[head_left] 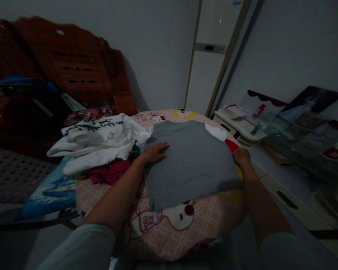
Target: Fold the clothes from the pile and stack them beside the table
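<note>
A grey knitted garment (193, 161) lies spread flat on a round surface covered with a pink cartoon-print cloth (169, 228). My left hand (154, 152) rests flat on the garment's left edge, fingers stretched out. At the garment's right edge my right hand (241, 156) curls its fingers over the fabric beside a red and white piece of cloth (225, 138). A heap of white clothes (101, 142) with black lettering lies to the left, over a dark red garment (108, 173).
A dark wooden chair (73, 63) stands at the back left. A blue printed cloth (53, 191) hangs at the left. A tall white cabinet (211, 60) stands behind. A low white cabinet with a glass top (293, 131), papers and pictures runs along the right.
</note>
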Tool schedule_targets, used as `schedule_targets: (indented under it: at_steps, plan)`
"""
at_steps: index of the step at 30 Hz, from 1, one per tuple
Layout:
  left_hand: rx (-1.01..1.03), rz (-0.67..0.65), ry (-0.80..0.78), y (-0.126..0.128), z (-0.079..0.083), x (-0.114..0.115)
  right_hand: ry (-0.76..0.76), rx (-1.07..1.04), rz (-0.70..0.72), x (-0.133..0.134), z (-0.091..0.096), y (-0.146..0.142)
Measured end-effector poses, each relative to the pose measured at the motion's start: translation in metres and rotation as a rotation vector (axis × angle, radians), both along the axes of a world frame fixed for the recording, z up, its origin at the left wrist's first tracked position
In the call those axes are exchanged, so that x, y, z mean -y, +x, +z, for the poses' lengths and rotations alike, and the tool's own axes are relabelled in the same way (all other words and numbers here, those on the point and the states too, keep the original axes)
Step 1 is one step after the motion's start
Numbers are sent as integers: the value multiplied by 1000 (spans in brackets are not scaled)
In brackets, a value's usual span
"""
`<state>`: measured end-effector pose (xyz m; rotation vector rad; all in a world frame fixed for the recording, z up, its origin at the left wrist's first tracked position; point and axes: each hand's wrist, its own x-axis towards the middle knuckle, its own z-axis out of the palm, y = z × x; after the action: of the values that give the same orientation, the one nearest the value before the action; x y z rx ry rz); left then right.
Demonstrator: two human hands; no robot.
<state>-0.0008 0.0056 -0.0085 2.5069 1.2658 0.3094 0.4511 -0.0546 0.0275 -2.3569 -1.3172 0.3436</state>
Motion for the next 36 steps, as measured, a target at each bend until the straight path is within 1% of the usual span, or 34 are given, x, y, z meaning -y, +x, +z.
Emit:
schedule_targets:
  at_steps: [4,7,9,12,14,18,20,22,24,26,28,29,30,31,33,36]
  plan:
    - [-9,-13,3,-1,-1,-1,-66,-154,59,16,-5,3]
    - [-5,-30,9,-2,-2,-2,-39,-167,64,25,-10,4]
    - [4,-35,9,-2,-1,-2,-33,-61,50,28,-12,3]
    - [16,-21,-6,0,0,-2,-34,235,19,31,-11,-5]
    - [22,-4,-24,2,2,1,-43,362,16,34,-11,-11]
    - [26,29,-26,5,10,8,-66,442,57,43,-16,-19]
    - [34,51,-13,3,18,11,-77,496,71,46,-21,-21]
    - [29,52,-18,1,30,16,-93,519,72,47,-25,-20]
    - [13,29,-33,1,42,23,-93,510,77,47,-28,-19]
    - [9,-69,-69,3,51,35,-85,483,78,46,-29,-17]
    - [8,-220,-120,6,54,52,-73,465,67,44,-29,-16]
    - [-8,-273,-138,7,52,62,-72,460,60,44,-30,-15]
    - [-22,-289,-134,5,50,71,-75,456,57,44,-30,-15]
    - [-21,-258,-123,2,47,79,-77,456,51,44,-30,-15]
    - [14,-200,-181,-10,42,93,-70,458,47,46,-30,-16]
    - [70,-142,-284,-30,40,104,-19,479,44,52,-25,-20]
